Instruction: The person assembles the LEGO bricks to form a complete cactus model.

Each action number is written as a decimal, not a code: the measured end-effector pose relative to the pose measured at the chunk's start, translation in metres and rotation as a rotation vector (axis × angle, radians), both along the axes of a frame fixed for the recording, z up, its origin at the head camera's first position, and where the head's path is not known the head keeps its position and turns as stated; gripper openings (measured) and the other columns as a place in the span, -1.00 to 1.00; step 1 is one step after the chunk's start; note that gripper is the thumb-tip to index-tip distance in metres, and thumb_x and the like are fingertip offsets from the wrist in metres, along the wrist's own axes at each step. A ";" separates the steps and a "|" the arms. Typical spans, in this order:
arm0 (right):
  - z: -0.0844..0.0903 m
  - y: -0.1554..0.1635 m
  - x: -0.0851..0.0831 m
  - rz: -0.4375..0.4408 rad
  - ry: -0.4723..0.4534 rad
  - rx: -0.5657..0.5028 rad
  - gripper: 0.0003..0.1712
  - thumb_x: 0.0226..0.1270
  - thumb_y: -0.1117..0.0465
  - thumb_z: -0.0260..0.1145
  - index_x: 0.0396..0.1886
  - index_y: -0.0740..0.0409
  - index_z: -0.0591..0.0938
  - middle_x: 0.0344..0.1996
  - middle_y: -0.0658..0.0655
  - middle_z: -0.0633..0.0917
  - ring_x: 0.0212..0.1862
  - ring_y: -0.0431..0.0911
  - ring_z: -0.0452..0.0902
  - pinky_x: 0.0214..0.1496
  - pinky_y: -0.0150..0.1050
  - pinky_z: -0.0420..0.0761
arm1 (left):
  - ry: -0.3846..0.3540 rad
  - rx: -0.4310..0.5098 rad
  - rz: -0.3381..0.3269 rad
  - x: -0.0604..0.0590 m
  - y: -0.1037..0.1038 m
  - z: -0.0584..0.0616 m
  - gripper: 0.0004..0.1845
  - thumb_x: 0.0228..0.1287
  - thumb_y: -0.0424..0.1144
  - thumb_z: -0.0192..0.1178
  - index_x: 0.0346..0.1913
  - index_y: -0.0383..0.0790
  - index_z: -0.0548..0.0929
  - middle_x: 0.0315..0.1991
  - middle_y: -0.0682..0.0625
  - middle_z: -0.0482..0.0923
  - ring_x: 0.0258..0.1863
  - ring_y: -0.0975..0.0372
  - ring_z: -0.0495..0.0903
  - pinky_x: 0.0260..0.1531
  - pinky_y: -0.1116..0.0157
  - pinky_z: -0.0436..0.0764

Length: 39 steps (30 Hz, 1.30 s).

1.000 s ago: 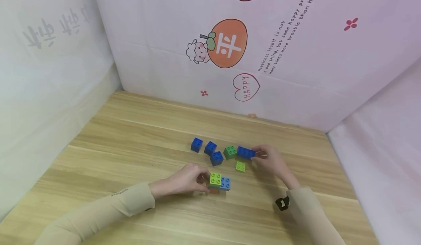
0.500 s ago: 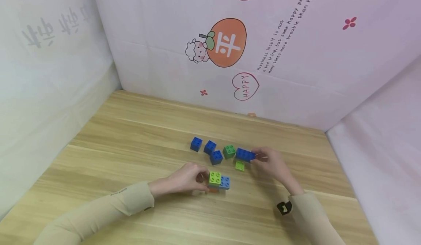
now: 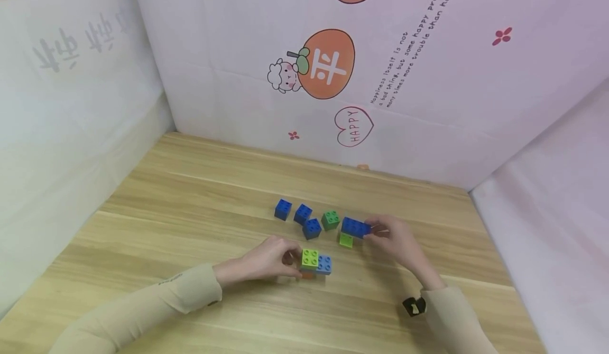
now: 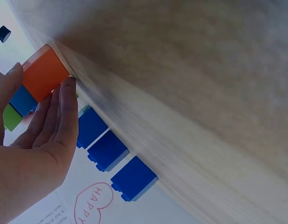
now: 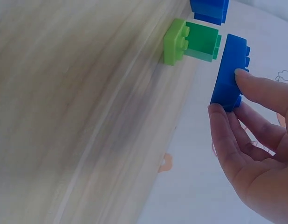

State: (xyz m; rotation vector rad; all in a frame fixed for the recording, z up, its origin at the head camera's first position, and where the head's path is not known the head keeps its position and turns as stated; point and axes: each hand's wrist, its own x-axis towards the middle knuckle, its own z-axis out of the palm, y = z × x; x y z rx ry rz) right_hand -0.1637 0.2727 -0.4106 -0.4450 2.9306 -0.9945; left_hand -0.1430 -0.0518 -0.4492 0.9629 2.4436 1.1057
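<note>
My left hand [image 3: 291, 261] grips a small stack on the wooden table [image 3: 190, 211]: a lime brick [image 3: 311, 258] and a light blue brick [image 3: 325, 264] on an orange brick [image 3: 308, 275]. The left wrist view shows my fingers [image 4: 62, 116] against the orange brick [image 4: 44, 72]. My right hand [image 3: 374, 231] pinches a long blue brick [image 3: 354, 227] by its end, held off the table just over a small lime brick [image 3: 345, 241]. In the right wrist view the long blue brick [image 5: 229, 70] hangs beside the small lime brick [image 5: 174, 41] and a dark green brick [image 5: 203, 42].
Three blue bricks [image 3: 283, 209] [image 3: 302, 214] [image 3: 312, 228] and the dark green brick [image 3: 330, 220] lie loose behind the stack. White printed cloth walls [image 3: 333, 79] close in the table at the back and both sides.
My right hand has brought the long blue brick slightly nearer, so it now partly covers the small lime brick. My left hand and the stack have stayed put.
</note>
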 end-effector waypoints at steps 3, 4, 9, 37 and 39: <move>0.002 -0.003 0.003 0.014 0.002 -0.008 -0.63 0.17 0.37 0.43 0.00 0.32 0.65 -0.09 0.31 0.73 -0.09 0.11 0.72 -0.02 -0.08 0.77 | 0.002 0.003 0.000 0.001 -0.001 0.000 -0.66 0.07 -0.18 0.48 -0.09 -0.23 0.71 -0.17 -0.02 0.76 -0.26 0.31 0.70 -0.24 0.58 0.64; 0.003 -0.004 0.004 0.020 0.003 -0.011 -0.63 0.17 0.37 0.43 0.00 0.32 0.65 -0.09 0.31 0.74 -0.09 0.11 0.72 -0.02 -0.07 0.77 | 0.004 0.005 0.000 0.001 -0.001 0.000 -0.66 0.07 -0.18 0.48 -0.10 -0.23 0.71 -0.18 -0.02 0.76 -0.26 0.32 0.69 -0.24 0.58 0.64; 0.006 -0.010 0.007 0.039 0.016 -0.019 -0.65 0.16 0.36 0.45 -0.03 0.29 0.66 -0.11 0.29 0.75 -0.10 0.11 0.72 -0.04 -0.07 0.78 | 0.013 0.018 0.005 0.002 -0.001 0.000 -0.67 0.07 -0.18 0.48 -0.11 -0.24 0.72 -0.19 -0.03 0.76 -0.26 0.31 0.70 -0.24 0.56 0.66; 0.016 -0.035 0.021 0.137 0.094 -0.037 -0.62 0.12 0.34 0.49 -0.02 0.19 0.68 -0.13 0.16 0.76 -0.15 0.00 0.73 -0.09 -0.17 0.79 | -0.052 0.094 0.031 0.004 -0.005 0.006 -0.67 0.11 -0.19 0.46 -0.07 -0.20 0.72 -0.12 -0.05 0.76 -0.28 0.33 0.71 -0.26 0.57 0.65; 0.017 -0.037 0.021 0.143 0.092 -0.040 -0.62 0.12 0.35 0.49 -0.03 0.18 0.68 -0.13 0.16 0.77 -0.15 0.00 0.73 -0.10 -0.19 0.79 | -0.061 0.101 0.032 0.004 -0.006 0.006 -0.67 0.11 -0.19 0.46 -0.06 -0.20 0.71 -0.12 -0.05 0.76 -0.29 0.36 0.69 -0.26 0.58 0.65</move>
